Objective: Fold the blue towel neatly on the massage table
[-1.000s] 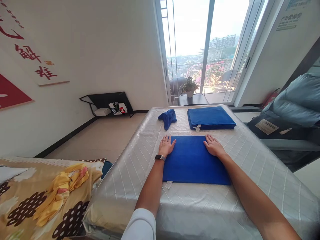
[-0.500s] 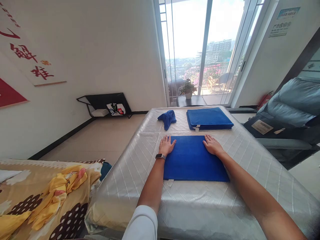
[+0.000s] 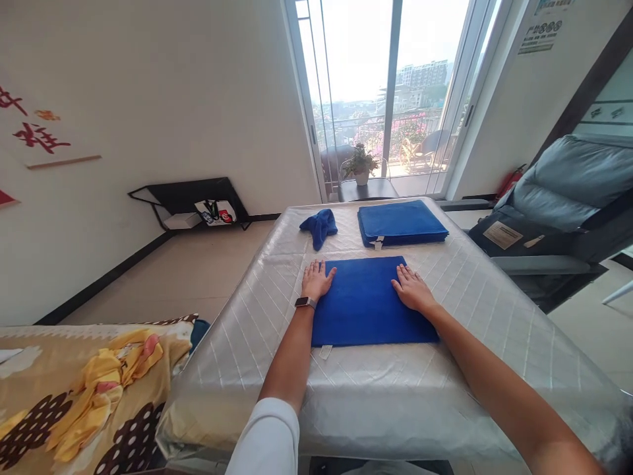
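Observation:
A blue towel (image 3: pixel 368 307) lies flat and rectangular in front of me, with a small white tag at its near left edge. My left hand (image 3: pixel 317 280) rests flat on its far left corner, fingers stretched out. On the far right corner lies my right hand (image 3: pixel 411 287), palm down with the fingers extended. Beyond them sits a stack of folded blue towels (image 3: pixel 403 221) with white tags at its front. To its left is a crumpled blue cloth (image 3: pixel 319 228). All of these are on a silvery quilted table cover (image 3: pixel 267 310).
A bed with patterned bedding (image 3: pixel 30 369) and a yellow garment (image 3: pixel 109 382) is at the left. A grey recliner (image 3: pixel 568 198) stands at the right. Behind the table, a potted plant (image 3: pixel 361 165) sits on a dark chair before the glass door.
The whole view has shifted slightly, so the scene appears further left and higher. Both hands stay flat on the towel's far corners.

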Demonstrator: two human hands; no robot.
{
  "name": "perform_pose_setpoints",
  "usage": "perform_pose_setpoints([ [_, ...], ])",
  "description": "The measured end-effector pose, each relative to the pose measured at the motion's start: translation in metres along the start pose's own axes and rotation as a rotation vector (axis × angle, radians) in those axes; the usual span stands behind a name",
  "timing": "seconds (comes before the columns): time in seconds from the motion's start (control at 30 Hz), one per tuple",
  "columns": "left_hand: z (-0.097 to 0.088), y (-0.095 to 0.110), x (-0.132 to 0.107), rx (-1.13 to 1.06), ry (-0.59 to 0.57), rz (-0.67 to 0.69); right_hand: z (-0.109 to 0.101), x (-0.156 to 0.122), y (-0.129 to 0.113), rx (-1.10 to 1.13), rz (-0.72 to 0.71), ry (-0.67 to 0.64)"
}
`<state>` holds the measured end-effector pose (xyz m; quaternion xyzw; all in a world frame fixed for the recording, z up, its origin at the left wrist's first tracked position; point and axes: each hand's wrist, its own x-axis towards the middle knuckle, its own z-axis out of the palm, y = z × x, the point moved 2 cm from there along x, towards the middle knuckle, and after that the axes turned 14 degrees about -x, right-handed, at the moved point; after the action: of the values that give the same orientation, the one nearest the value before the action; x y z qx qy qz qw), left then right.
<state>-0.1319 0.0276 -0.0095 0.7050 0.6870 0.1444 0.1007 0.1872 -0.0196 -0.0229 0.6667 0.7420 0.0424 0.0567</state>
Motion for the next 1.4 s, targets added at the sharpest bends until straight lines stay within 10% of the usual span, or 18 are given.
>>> perform_pose_setpoints([
  [0.2,-0.009,0.048,-0.025,0.056,0.153,0.145,-0.002,0.001,-0.003,0.025,0.013,0.012],
  [0.4,0.039,0.16,-0.066,-0.055,-0.066,0.622,0.002,-0.003,-0.002,0.022,-0.025,0.076],
  [0.57,0.065,0.2,-0.054,-0.098,-0.096,0.551,0.005,-0.006,0.001,0.009,-0.063,0.099],
  [0.73,0.059,0.165,-0.044,-0.109,-0.123,0.392,0.0,-0.004,-0.003,0.033,-0.01,0.085],
  [1.03,0.009,0.019,-0.066,-0.015,-0.073,0.106,0.003,0.0,-0.003,0.028,0.015,0.072],
  [1.4,0.009,0.007,-0.069,-0.053,-0.03,0.092,-0.016,-0.018,-0.008,-0.07,0.013,0.218],
])
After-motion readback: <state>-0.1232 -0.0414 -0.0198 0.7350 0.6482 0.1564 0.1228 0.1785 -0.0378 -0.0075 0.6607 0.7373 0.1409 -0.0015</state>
